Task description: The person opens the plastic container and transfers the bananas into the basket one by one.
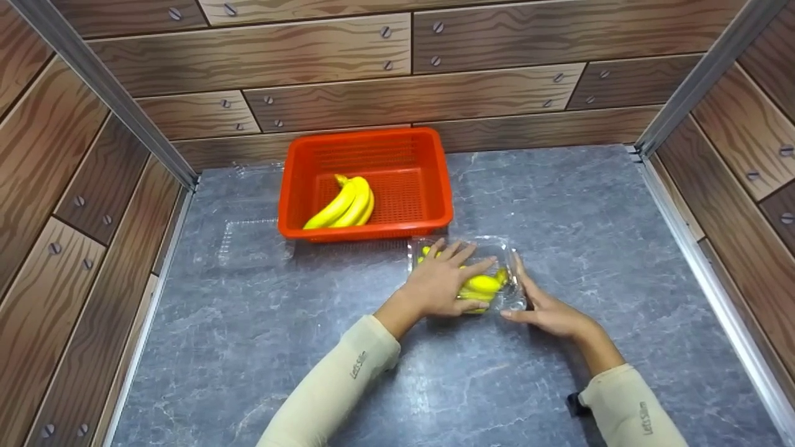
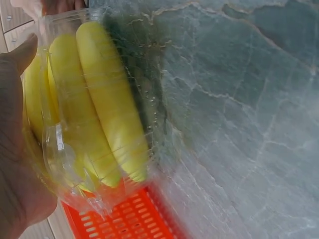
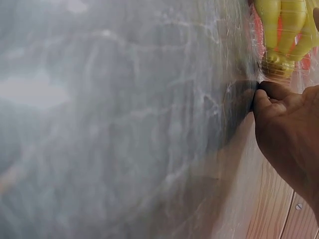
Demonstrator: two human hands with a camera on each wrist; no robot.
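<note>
A clear plastic box (image 1: 512,295) with yellow bananas (image 1: 483,284) inside lies in front of the red basket. My left hand (image 1: 444,282) rests on top of it with fingers spread. At the box's right end is my right hand (image 1: 553,313), its fingers along the side and its thumb near the front corner. The left wrist view shows the bananas (image 2: 107,94) through the plastic, beside the left hand (image 2: 17,144). In the right wrist view, fingertips of the right hand (image 3: 291,119) touch the box edge below the banana stems (image 3: 279,62); the other fingers are partly hidden.
Behind the box stands a red perforated basket (image 1: 397,233) holding a bunch of bananas (image 1: 348,202). To its left lie clear plastic pieces (image 1: 248,239), hard to make out on the grey marbled table (image 1: 248,347). Wood-patterned walls (image 1: 323,56) enclose the back and sides.
</note>
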